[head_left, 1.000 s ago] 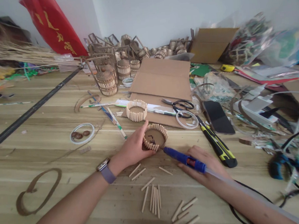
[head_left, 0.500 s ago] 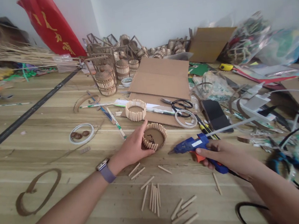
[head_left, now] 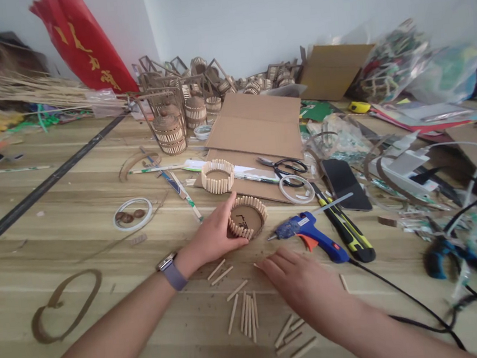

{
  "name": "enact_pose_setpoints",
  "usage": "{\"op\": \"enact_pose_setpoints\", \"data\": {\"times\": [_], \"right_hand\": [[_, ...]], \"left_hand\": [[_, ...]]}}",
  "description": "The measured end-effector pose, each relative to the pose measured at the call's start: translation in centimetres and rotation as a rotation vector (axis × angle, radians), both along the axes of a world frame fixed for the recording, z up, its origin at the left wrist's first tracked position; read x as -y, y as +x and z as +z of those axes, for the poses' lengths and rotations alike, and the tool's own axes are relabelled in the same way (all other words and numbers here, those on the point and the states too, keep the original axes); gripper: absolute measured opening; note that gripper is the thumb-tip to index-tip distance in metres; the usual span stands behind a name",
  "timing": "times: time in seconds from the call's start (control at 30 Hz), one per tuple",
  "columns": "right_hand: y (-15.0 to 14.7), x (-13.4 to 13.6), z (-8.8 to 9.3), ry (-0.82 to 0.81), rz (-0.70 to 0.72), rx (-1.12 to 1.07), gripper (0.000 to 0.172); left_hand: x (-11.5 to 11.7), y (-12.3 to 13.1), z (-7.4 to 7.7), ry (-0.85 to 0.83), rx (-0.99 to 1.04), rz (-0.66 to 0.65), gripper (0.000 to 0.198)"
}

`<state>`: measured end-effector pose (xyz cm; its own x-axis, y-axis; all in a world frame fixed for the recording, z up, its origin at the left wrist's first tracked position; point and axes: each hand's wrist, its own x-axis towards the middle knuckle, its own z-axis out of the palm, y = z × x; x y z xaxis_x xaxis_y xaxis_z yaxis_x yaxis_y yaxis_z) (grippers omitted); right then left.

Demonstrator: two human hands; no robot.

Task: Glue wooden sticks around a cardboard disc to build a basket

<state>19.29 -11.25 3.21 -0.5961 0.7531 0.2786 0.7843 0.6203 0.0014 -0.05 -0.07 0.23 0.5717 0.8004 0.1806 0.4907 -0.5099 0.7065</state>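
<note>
My left hand [head_left: 212,235] is closed on the near left side of a small round basket [head_left: 248,218], thumb and fingers against its wall. Short wooden pegs stand around the basket's brown base, which bears dark writing. My right hand [head_left: 296,277] is pinched low over the table at a small wooden stick [head_left: 256,265]; only its pale tip shows past the fingers. Just beyond that hand lies a blue glue gun [head_left: 311,233], its nozzle pointing at the basket. Loose wooden sticks [head_left: 247,313] are scattered between my forearms.
A second peg ring [head_left: 217,176] stands behind the basket. Scissors [head_left: 286,169], a yellow-black utility knife [head_left: 348,230] and a phone [head_left: 346,184] lie to the right. Finished lidded baskets [head_left: 168,130] stand further back by the cardboard [head_left: 254,121]. The glue gun's cord [head_left: 401,287] runs right.
My right hand has let go of the glue gun, which now lies on the table. That hand has moved left and nearer, onto a loose stick. My left hand still holds the basket.
</note>
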Motion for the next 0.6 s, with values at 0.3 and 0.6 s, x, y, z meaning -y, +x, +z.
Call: {"op": "enact_pose_setpoints", "data": {"times": [0.3,0.6], "right_hand": [[-0.5,-0.7,-0.7,0.113,0.020,0.069,0.022],[1.5,-2.0,2.3,-0.275,0.020,-0.437,0.017]], "left_hand": [[-0.1,0.0,-0.5,0.016,0.005,-0.012,0.110],[0.2,-0.1,0.2,0.004,0.031,-0.023,0.106]]}}
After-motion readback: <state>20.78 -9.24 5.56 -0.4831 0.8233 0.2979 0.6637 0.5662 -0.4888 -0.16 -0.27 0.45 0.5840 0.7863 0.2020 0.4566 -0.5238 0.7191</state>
